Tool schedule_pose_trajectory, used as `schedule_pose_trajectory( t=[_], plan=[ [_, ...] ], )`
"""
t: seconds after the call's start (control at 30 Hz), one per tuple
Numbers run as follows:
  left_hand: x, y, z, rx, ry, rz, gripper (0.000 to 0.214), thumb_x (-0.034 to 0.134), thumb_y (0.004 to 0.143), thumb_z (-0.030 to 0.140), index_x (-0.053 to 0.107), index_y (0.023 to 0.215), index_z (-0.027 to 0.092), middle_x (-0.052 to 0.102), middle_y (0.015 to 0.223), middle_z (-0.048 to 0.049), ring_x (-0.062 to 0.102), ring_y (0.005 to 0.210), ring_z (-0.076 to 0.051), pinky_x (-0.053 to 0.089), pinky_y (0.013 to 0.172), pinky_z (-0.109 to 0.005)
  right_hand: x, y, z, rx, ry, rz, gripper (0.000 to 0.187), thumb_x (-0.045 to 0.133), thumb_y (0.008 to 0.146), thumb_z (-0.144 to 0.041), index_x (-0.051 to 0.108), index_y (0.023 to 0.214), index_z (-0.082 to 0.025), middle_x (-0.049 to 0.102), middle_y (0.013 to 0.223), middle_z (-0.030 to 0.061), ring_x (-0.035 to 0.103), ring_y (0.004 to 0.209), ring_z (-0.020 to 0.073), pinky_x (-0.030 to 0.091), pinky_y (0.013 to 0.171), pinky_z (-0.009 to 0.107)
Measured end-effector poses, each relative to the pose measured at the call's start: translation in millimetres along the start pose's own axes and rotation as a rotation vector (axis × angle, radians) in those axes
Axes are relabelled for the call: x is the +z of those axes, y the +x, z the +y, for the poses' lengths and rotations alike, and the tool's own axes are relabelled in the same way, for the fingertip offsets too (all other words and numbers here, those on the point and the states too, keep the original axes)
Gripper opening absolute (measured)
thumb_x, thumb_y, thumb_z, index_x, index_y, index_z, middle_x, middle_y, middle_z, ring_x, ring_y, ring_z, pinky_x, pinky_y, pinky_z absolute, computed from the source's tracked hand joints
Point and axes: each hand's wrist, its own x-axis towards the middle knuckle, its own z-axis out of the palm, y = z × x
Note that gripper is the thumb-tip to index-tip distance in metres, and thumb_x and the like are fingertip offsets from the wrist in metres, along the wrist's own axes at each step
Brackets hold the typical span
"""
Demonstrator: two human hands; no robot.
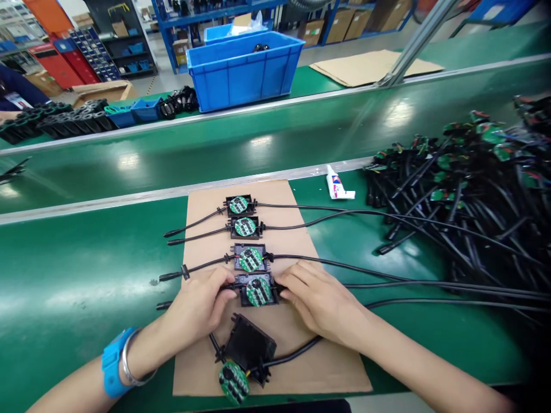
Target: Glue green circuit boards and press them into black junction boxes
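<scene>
On a cardboard sheet point(336, 367) several black plastic boxes lie in a column, each with a round green circuit board and black cables. My left hand point(200, 301) pinches the left cable end of one open box point(275, 295), by its edge. At the opposite side my right hand point(316, 298) grips the right cable where it meets that box. Its circuit board point(258, 292) sits inside. Just above is another open box point(249, 258). Nearest me, a black box point(251, 342) lies tilted, with its circuit board point(234, 381) outside it, hanging on wires.
A large heap of black cables with circuit boards point(447, 178) covers the right of the green table. A white tube point(336, 184) lies beyond the cardboard. Behind the metal rail stand a blue bin point(245, 74) and black parts point(73, 119). A person's sleeve point(15, 86) shows far left.
</scene>
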Motion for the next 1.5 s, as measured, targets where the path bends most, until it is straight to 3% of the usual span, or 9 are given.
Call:
schedule_pose_trajectory(
  t=[0.3,0.47,0.77,0.93,1.2,1.27,1.37,1.43,1.5],
  plan=[
    [1.6,3,-12,0.275,0.153,0.030,0.013,0.046,0.094,0.018,0.055,0.104,0.021,0.066,0.099,-0.0048,0.059,0.093,-0.021,0.047,0.081,-0.035,1,4,-5,-0.004,-0.187,0.013,0.018,0.044,0.086,-0.014,0.062,0.088,-0.015,0.058,0.084,0.0085,0.047,0.080,0.0207,0.036,0.073,0.035],
    [6.3,-1,-12,0.354,0.087,0.150,0.013,0.048,0.094,0.017,0.057,0.103,0.020,0.067,0.091,-0.0033,0.061,0.084,-0.018,0.047,0.076,-0.031,2,0,-6,-0.020,-0.193,0.050,0.018,0.045,0.086,-0.013,0.062,0.089,-0.014,0.058,0.084,0.0083,0.048,0.080,0.0200,0.035,0.073,0.034],
    [10.8,-14,0,0.417,0.060,0.131,0.011,0.052,0.092,0.022,0.059,0.099,0.016,0.066,0.083,-0.0051,0.062,0.076,-0.018,0.050,0.071,-0.031,8,-2,-5,-0.019,-0.203,0.059,0.016,0.047,0.081,-0.013,0.062,0.086,-0.014,0.056,0.084,0.0088,0.046,0.080,0.0207,0.035,0.074,0.035],
    [11.1,-16,1,0.373,0.111,0.056,0.012,0.047,0.093,0.022,0.057,0.091,0.017,0.065,0.077,-0.0034,0.061,0.070,-0.017,0.049,0.067,-0.030,10,-1,-4,-0.026,-0.192,0.071,0.016,0.047,0.081,-0.014,0.063,0.084,-0.014,0.055,0.082,0.0088,0.046,0.079,0.0205,0.036,0.074,0.036],
    [1.9,4,-10,0.222,0.327,0.175,0.015,0.045,0.093,0.019,0.058,0.099,0.017,0.068,0.093,-0.0075,0.061,0.085,-0.022,0.048,0.076,-0.036,-2,0,-2,-0.009,-0.166,0.099,0.024,0.045,0.089,-0.020,0.061,0.105,-0.014,0.057,0.090,0.0102,0.048,0.086,0.0222,0.037,0.077,0.037],
    [-10.6,-4,-7,0.227,0.256,0.127,0.020,0.048,0.091,0.020,0.055,0.109,0.018,0.065,0.104,-0.0083,0.059,0.095,-0.023,0.046,0.083,-0.038,-6,-7,-13,-0.032,-0.124,0.104,0.025,0.047,0.088,-0.021,0.059,0.108,-0.013,0.057,0.095,0.0112,0.047,0.088,0.0233,0.037,0.078,0.038],
    [-31.0,-23,-4,0.291,0.097,-0.129,0.033,0.058,0.083,0.023,0.053,0.115,0.019,0.061,0.110,-0.0087,0.054,0.102,-0.024,0.041,0.090,-0.041,-7,-20,-34,-0.106,0.011,-0.032,0.015,0.052,0.085,-0.027,0.059,0.093,-0.016,0.055,0.089,0.0086,0.046,0.083,0.0221,0.036,0.073,0.037],
    [-38.4,-35,-7,0.329,0.064,-0.272,0.026,0.059,0.082,0.022,0.057,0.107,0.020,0.062,0.103,-0.0067,0.054,0.099,-0.024,0.038,0.093,-0.042,-5,-28,-44,-0.144,0.045,-0.126,0.010,0.050,0.086,-0.024,0.055,0.080,-0.018,0.053,0.080,0.0050,0.044,0.075,0.0189,0.035,0.068,0.034],
    [-39.0,-44,-12,0.344,0.075,-0.269,0.013,0.054,0.087,0.019,0.060,0.098,0.021,0.063,0.093,-0.0046,0.056,0.094,-0.021,0.037,0.094,-0.042,-6,-35,-48,-0.155,0.047,-0.140,0.015,0.045,0.089,-0.017,0.052,0.075,-0.019,0.051,0.074,0.0032,0.042,0.069,0.0167,0.033,0.063,0.032]
  ],
)
